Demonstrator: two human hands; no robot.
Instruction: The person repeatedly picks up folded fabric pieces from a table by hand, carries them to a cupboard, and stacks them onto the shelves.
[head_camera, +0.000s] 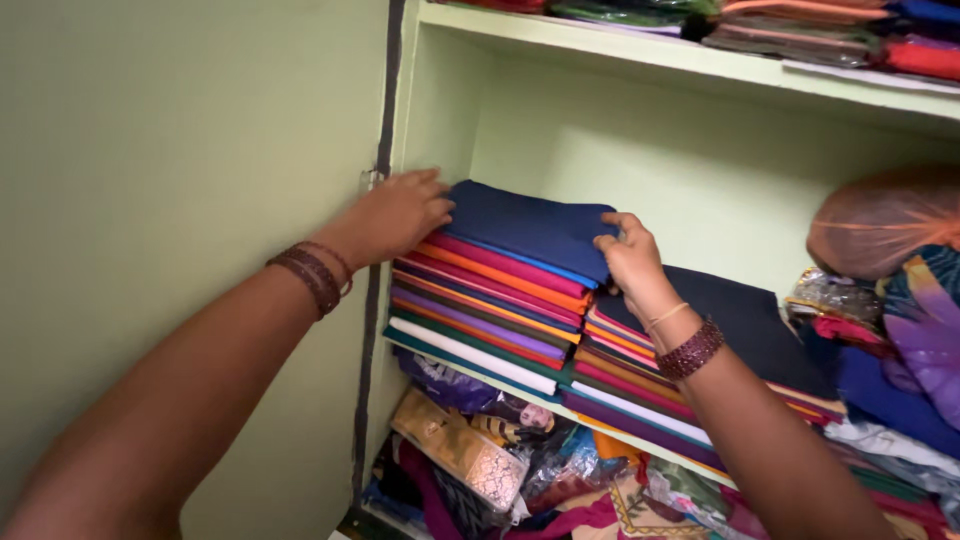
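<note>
A stack of folded cloths (490, 300) in many colours stands on the middle shelf of a pale green cupboard, topped by a dark blue folded cloth (525, 225). My left hand (395, 215) presses against the stack's left side, fingers touching the blue cloth's near corner. My right hand (630, 258) grips the blue cloth's right edge, fingers curled over it. Both wrists wear bangles. A second, lower stack of folded cloths (640, 385) with a black cloth (750, 315) on top sits right of my right hand.
The shelf above (700, 60) carries more folded cloths. At right lie an orange net bundle (885, 220) and loose bright fabrics (925, 330). Below the middle shelf are plastic-wrapped fabrics and a gold patterned packet (455, 450). The cupboard door (180, 200) stands at left.
</note>
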